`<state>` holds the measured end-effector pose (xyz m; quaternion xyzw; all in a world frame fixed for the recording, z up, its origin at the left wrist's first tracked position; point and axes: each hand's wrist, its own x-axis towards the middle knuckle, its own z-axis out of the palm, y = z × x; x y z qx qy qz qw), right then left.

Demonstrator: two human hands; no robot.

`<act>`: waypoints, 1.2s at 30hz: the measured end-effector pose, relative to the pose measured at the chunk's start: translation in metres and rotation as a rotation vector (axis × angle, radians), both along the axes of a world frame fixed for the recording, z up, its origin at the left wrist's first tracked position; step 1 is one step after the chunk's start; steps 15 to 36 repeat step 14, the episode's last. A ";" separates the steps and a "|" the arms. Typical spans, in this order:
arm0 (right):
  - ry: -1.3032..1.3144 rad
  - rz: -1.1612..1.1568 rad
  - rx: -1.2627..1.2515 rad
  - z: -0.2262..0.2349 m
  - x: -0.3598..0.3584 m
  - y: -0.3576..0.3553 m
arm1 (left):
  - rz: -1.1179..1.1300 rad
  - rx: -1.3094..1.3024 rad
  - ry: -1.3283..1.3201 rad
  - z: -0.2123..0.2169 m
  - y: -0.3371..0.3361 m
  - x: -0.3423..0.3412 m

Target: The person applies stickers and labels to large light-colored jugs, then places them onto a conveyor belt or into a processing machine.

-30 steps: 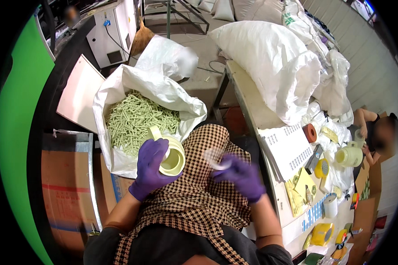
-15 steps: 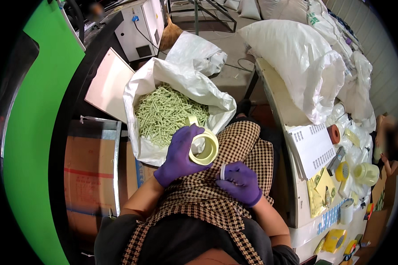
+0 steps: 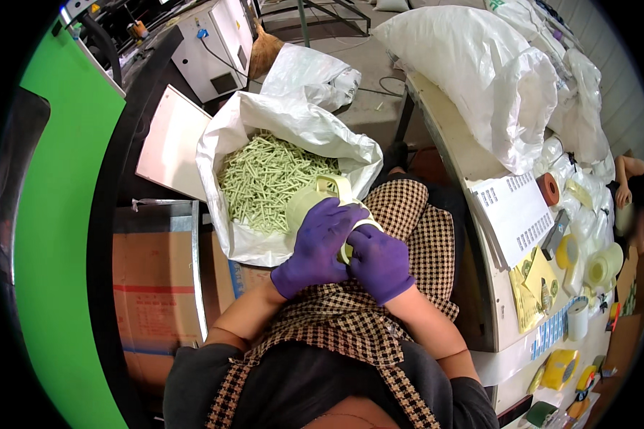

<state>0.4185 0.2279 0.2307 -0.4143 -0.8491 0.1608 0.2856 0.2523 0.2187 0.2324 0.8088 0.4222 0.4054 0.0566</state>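
Your gloved left hand (image 3: 320, 239) and right hand (image 3: 379, 261) clamp a tape roll (image 3: 322, 204) beside the open sack (image 3: 265, 136); the loose strip could restick.

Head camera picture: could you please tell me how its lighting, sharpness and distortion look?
Head view: even, soft light, no harsh glare; purple-gloved left hand and right hand on the pale green tape roll are sharp; fisheye bends the white table edge; black corners.
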 end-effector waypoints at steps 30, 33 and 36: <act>-0.024 0.151 -0.253 -0.047 0.023 -0.001 | 0.061 0.098 0.355 -0.029 0.024 0.022; -0.024 0.151 -0.253 -0.047 0.023 -0.001 | 0.061 0.098 0.355 -0.029 0.024 0.022; -0.024 0.151 -0.253 -0.047 0.023 -0.001 | 0.061 0.098 0.355 -0.029 0.024 0.022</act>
